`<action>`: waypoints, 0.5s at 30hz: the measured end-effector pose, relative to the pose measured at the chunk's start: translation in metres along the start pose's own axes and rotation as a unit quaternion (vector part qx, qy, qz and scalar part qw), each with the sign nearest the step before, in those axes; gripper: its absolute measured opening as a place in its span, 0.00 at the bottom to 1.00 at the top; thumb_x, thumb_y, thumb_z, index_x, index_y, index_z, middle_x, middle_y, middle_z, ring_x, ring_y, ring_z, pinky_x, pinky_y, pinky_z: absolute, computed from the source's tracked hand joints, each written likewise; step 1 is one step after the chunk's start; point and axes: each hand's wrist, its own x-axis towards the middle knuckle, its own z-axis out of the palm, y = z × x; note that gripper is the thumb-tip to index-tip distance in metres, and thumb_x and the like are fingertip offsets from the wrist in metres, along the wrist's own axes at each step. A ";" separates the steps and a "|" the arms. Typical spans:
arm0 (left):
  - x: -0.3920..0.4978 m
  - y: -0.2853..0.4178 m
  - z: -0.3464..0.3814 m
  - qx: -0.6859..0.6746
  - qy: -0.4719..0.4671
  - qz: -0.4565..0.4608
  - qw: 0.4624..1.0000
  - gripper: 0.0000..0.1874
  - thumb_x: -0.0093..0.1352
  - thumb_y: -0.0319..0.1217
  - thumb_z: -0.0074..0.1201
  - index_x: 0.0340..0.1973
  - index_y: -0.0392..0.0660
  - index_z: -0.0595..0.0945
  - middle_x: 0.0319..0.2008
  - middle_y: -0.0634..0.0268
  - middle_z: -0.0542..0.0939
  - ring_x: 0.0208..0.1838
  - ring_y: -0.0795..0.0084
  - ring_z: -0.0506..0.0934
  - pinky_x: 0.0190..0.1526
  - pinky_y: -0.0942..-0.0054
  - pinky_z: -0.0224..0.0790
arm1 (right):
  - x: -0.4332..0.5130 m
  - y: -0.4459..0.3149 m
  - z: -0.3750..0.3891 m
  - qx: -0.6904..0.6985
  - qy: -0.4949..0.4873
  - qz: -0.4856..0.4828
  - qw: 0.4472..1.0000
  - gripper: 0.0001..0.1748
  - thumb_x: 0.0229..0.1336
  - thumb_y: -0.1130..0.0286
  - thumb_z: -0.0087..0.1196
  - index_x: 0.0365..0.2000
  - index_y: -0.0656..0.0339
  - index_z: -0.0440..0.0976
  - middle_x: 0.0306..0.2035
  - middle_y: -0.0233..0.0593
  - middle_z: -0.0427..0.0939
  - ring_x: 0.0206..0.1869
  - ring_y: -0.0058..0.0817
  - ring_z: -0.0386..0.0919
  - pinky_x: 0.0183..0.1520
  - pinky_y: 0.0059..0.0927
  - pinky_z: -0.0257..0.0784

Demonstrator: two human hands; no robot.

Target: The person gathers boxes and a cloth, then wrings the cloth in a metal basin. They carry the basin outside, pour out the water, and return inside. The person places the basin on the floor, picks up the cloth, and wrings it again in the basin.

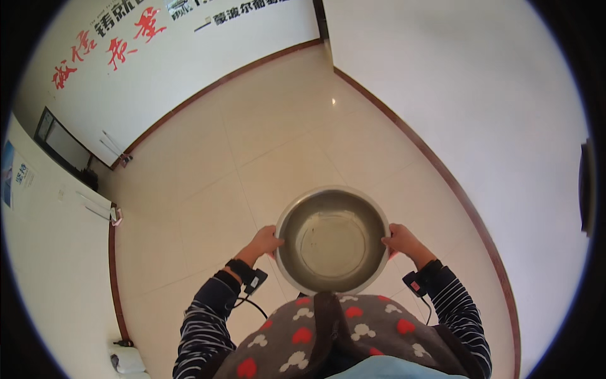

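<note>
A round stainless steel basin (334,244) is held in front of my body, above the tiled floor. My left hand (265,240) grips its rim on the left side, thumb over the edge. On the opposite side my right hand (400,240) holds the rim the same way. Shallow clear liquid seems to cover the bottom, with a few small dark specks in it. The fingers under the rim are mostly hidden. Each wrist wears a black strap with a small cabled device.
Pale floor tiles (203,189) stretch ahead between white walls with brown skirting. The right wall (454,94) runs close by. A doorway (71,147) opens at the left, with long-handled items (116,215) against the wall. A white container (128,362) stands at lower left.
</note>
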 end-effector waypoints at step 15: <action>-0.242 -0.108 0.138 0.114 -0.116 0.049 0.985 0.17 0.61 0.29 0.57 0.44 0.33 0.80 0.27 0.49 0.82 0.23 0.56 0.84 0.21 0.61 0.81 | -0.357 0.144 0.161 0.104 0.100 0.032 0.989 0.08 0.55 0.77 0.55 0.34 0.72 0.71 0.25 0.45 0.78 0.22 0.34 0.82 0.22 0.36 0.81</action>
